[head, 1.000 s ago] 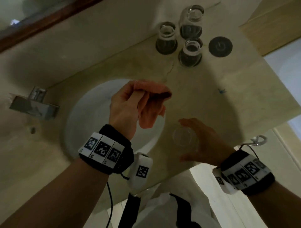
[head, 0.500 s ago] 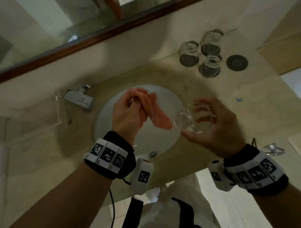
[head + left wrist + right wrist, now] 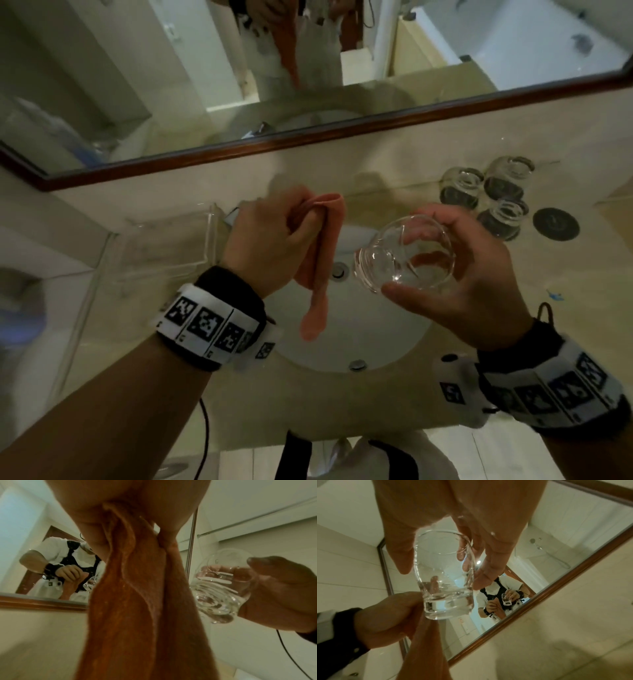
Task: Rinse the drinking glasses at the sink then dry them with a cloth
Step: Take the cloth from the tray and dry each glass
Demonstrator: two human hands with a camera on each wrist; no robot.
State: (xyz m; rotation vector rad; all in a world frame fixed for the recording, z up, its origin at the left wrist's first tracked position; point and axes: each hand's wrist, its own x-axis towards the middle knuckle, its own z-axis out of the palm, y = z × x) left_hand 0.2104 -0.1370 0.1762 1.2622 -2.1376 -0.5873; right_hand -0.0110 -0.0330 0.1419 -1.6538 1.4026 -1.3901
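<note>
The mirror [image 3: 308,102] with its brown frame fills the wall above, and below it the stone counter [image 3: 513,308] carries the white sink [image 3: 376,342]. Both hands work over the sink, probably so that drops fall into the bowl and not on the counter. At the back right of the counter three glasses [image 3: 486,195] stand upside down close together, I think so that they drain or stay clean; whether they are already dried I cannot tell. A dark round coaster [image 3: 555,224] lies just beside them.

The left hand [image 3: 270,246] is raised with its back to the head camera, fingers clenched round the top of the orange cloth [image 3: 322,260], which hangs down long and loose over the sink. It seems held at one end to leave a free part for wiping.

The right hand [image 3: 479,284] grasps the glass [image 3: 404,255] with thumb below and fingers curled round the wall. The glass is tilted, its thick bottom toward the cloth, near it but not touching. Drying seems about to start.
</note>
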